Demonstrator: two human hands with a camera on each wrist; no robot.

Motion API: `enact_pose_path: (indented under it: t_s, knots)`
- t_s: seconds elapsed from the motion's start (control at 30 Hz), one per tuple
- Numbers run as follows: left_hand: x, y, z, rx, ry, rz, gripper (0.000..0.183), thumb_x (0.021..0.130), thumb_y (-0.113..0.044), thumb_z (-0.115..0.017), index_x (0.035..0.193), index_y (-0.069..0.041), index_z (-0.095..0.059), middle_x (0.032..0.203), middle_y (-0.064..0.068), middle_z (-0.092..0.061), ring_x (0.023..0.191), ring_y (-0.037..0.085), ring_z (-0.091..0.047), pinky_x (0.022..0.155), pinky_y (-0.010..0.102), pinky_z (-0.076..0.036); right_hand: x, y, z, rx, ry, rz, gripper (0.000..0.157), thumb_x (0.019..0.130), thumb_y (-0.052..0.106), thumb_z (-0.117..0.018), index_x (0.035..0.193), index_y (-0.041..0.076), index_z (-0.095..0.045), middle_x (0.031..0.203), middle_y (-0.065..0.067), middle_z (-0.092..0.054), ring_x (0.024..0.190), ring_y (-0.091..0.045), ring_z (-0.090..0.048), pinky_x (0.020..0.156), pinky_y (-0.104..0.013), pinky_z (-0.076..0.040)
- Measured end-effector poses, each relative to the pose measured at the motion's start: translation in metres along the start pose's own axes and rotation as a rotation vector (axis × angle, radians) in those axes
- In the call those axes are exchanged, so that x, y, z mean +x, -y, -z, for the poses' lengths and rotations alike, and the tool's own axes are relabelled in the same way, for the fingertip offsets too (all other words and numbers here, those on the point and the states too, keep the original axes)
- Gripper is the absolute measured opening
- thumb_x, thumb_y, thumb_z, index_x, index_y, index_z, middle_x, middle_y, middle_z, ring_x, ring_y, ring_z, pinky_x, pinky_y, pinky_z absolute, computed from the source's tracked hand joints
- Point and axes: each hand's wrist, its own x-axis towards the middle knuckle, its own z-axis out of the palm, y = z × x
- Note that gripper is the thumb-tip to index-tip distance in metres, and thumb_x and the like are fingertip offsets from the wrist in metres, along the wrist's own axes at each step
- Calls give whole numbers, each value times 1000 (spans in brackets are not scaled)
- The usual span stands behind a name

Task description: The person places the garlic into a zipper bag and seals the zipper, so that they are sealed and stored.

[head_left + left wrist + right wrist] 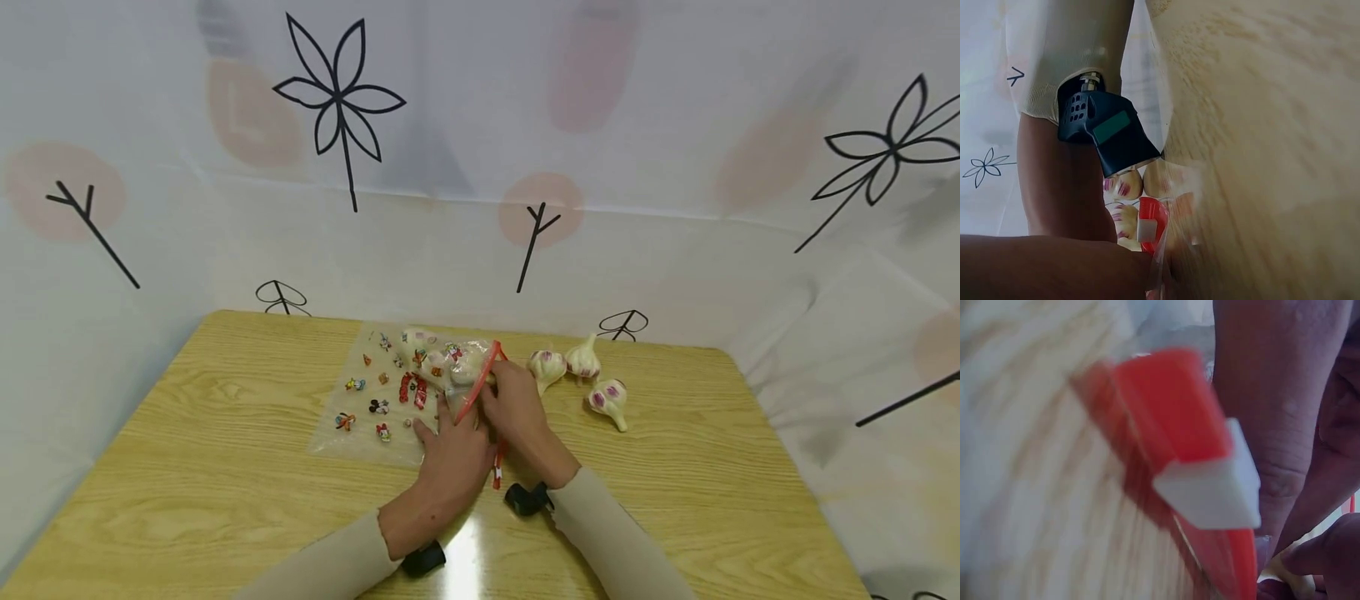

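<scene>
A clear zip bag (397, 450) printed with cartoon figures lies flat, its red zip strip (478, 385) raised at the right-hand mouth. Pale garlic bulbs (467, 367) show through the plastic near the top. My left hand (457, 454) rests on the bag beside the mouth, thumb and forefinger straight and spread. At the opening, my right hand (517, 404) has its fingers curled round a pale garlic bulb, mostly hidden by the hand and strip. A white slider (1210, 490) sits on the red strip in the right wrist view.
Right of the bag lie three loose items, a garlic bulb (547, 367), another garlic bulb (583, 360) and a third garlic bulb (609, 402). The wooden table (225, 500) meets a patterned cloth (450, 258) behind. Black wrist devices (525, 498) sit under both forearms.
</scene>
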Motion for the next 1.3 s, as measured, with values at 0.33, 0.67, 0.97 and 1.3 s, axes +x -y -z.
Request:
enact_pose_path:
  t_s: [0.33,0.67,0.97,1.3]
  knots:
    - [0,0,2,-9,19,14,58,95,-48,-77,141,-13,-70,155,8,-58,131,58,-57,83,79,-52,9,-7,-7,37,16,-23,6,87,5,-76,82,6,-75,66,-6,-66,57,-16,-51,53,-31,-42]
    - [0,0,4,-1,-2,1,51,100,-43,-72,141,-12,-70,153,9,-59,128,57,-60,81,79,-53,6,-7,-9,94,27,0,26,88,4,-76,113,6,-81,82,-11,-74,66,-23,-61,60,-36,-49]
    - [0,0,6,-29,60,32,55,99,-46,-73,142,-12,-69,154,7,-59,134,55,-56,87,79,-51,-6,-10,3,102,84,64,6,92,9,-78,95,6,-74,90,-9,-70,79,-23,-67,67,-36,-57]
    - [3,0,5,-39,99,42,57,99,-48,-72,146,-18,-67,149,3,-64,137,56,-52,89,82,-48,-22,-18,17,156,72,82,31,91,6,-78,120,-4,-73,110,-16,-71,84,-24,-72,74,-37,-61]
